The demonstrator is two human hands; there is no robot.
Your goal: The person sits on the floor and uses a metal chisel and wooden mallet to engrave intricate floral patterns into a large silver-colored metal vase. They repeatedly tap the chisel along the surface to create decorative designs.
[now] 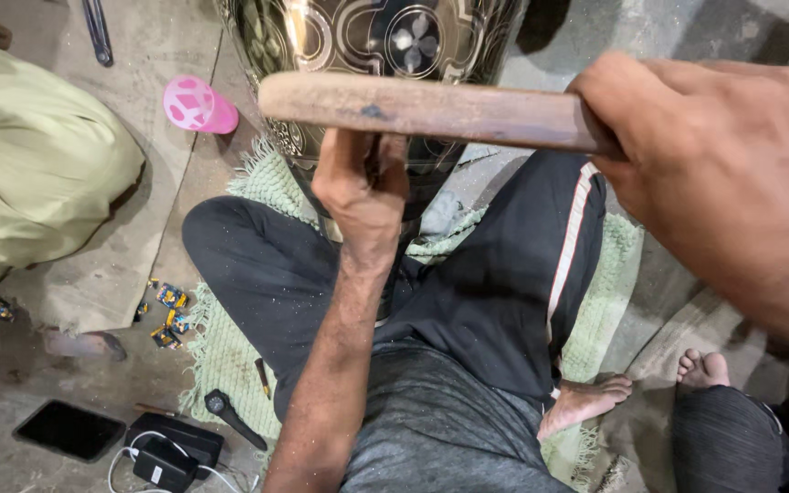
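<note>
A large dark metal vase (385,41) with engraved pale flower patterns stands between my crossed legs at the top middle. My left hand (362,187) is closed around a thin tool held against the vase's lower body; the tool is mostly hidden by my fingers. My right hand (714,169) is raised close to the camera and grips a long wooden stick (422,108), which lies level across the front of the vase.
I sit on a green fringed mat (230,347). A pink cup (198,105) lies on its side at upper left, beside a pale green bundle (29,164). A dark tablet (70,429), a black charger with white cable (171,456) and small wrappers (166,315) lie lower left. Another person's foot (703,370) is lower right.
</note>
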